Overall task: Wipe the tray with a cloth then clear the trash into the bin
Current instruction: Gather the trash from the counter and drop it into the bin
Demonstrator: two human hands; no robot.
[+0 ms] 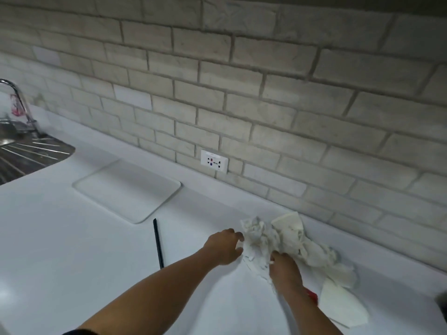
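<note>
A white tray lies flat on the white counter at the left middle, with nothing on it. A heap of crumpled white paper trash sits on the counter against the brick wall at the right. My left hand touches the heap's left edge, its fingers curled against the paper. My right hand presses down into the middle of the heap, fingers curled into the paper. A small red piece shows beside my right wrist. No bin or cloth is in view.
A black straw-like stick lies on the counter between tray and trash. A steel sink drainboard and tap are at the far left. A wall socket sits low on the brick wall.
</note>
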